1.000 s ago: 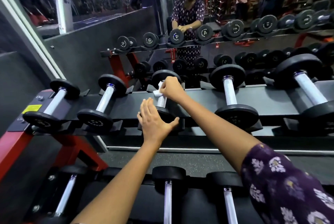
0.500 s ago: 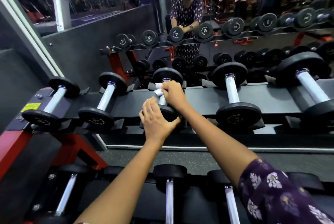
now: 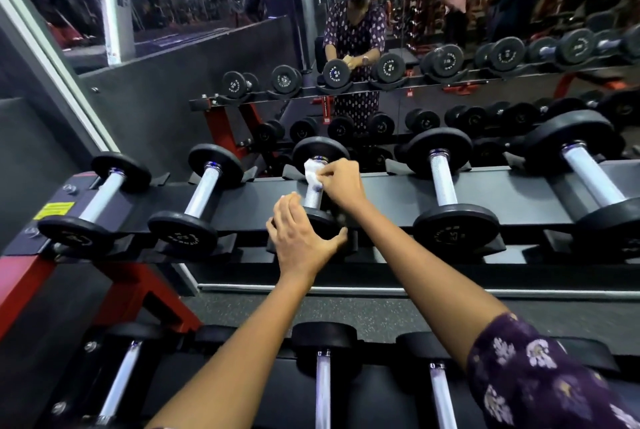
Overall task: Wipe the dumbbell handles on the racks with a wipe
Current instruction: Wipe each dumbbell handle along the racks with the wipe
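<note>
Both hands (image 3: pixel 325 206) on one dumbbell (image 3: pixel 317 193)

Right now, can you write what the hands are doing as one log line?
right hand: rubs white crumpled wipe on silver metal dumbbell handle | left hand: steadies near black weight end | wiping underway

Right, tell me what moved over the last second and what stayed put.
The right hand slid the wipe toward you along the handle, then back up to the far end, gripping it throughout. The left hand edged forward onto the near weight. The dumbbell stayed in its cradle, and the other dumbbells did not move.
</note>
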